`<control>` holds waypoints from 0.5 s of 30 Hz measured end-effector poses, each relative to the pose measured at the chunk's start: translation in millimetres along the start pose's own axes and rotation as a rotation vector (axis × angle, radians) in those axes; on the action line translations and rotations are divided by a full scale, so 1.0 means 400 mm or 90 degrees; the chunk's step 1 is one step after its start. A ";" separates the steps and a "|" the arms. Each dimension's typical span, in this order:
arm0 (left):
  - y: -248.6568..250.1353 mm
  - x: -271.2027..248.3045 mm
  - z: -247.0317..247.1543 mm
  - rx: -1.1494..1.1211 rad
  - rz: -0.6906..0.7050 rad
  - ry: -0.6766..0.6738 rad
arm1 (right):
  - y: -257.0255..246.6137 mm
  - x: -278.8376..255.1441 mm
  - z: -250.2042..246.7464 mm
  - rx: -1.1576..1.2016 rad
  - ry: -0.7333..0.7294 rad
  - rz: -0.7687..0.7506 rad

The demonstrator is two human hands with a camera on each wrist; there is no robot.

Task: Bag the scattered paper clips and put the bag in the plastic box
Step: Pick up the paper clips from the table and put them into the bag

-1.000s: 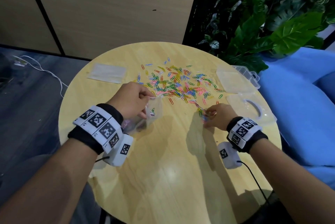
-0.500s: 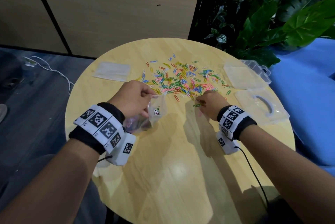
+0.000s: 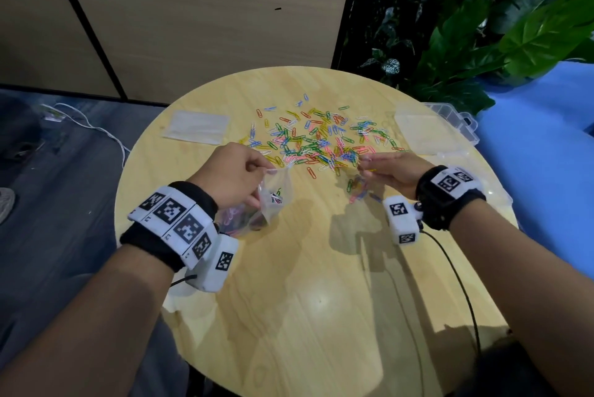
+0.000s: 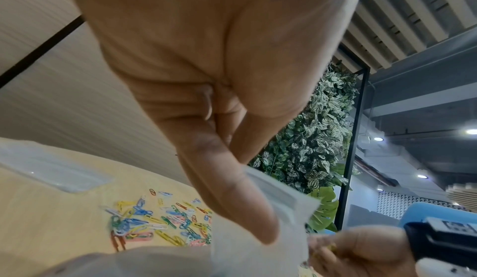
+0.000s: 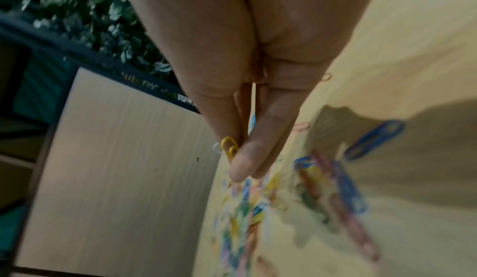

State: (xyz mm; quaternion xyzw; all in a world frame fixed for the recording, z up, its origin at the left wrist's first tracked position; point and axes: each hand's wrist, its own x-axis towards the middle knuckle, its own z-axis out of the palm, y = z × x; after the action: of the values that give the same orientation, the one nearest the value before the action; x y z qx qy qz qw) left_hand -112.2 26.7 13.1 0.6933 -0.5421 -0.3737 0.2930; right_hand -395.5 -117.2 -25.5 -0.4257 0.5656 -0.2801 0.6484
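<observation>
Coloured paper clips (image 3: 318, 142) lie scattered across the far half of the round wooden table (image 3: 305, 268). My left hand (image 3: 234, 176) pinches the rim of a clear zip bag (image 3: 273, 197), which holds some clips; the wrist view shows thumb and finger on the bag (image 4: 273, 206). My right hand (image 3: 390, 171) is lifted just above the near edge of the pile, to the right of the bag, and pinches a few paper clips (image 5: 229, 147), a yellow one showing. A small loose heap (image 3: 358, 192) lies under it. The clear plastic box (image 3: 427, 126) stands at the far right.
A flat spare clear bag (image 3: 196, 126) lies at the table's far left. The box's transparent lid (image 3: 495, 191) rests beside my right wrist. Leafy plants (image 3: 482, 27) and a blue seat (image 3: 546, 155) stand to the right. A white cable (image 3: 93, 130) runs over the floor on the left.
My right hand went from the table's right side into the pile and has risen with clips pinched, turning toward the bag. The left hand has kept hold of the bag.
</observation>
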 end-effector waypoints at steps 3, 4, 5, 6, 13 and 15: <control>0.002 0.003 0.001 -0.001 -0.005 0.008 | -0.036 -0.030 0.058 0.127 -0.104 0.005; 0.003 0.004 0.002 -0.001 -0.008 0.010 | -0.046 -0.048 0.087 0.159 -0.138 0.011; 0.004 0.006 0.003 -0.001 -0.011 0.010 | -0.049 -0.064 0.119 0.180 -0.171 0.017; 0.005 0.008 0.004 -0.001 -0.012 0.011 | -0.048 -0.083 0.152 0.186 -0.202 0.023; 0.006 0.008 0.015 0.011 -0.015 0.033 | 0.012 -0.151 0.332 0.116 -0.237 0.004; 0.003 0.007 0.009 0.005 -0.023 0.048 | 0.011 -0.154 0.354 0.093 -0.223 -0.010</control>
State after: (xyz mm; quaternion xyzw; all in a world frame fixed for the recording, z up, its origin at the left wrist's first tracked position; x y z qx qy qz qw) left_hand -115.4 23.8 11.4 0.7176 -0.5196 -0.3504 0.3037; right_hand -270.7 -29.7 0.8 -0.4240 0.4189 -0.2472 0.7640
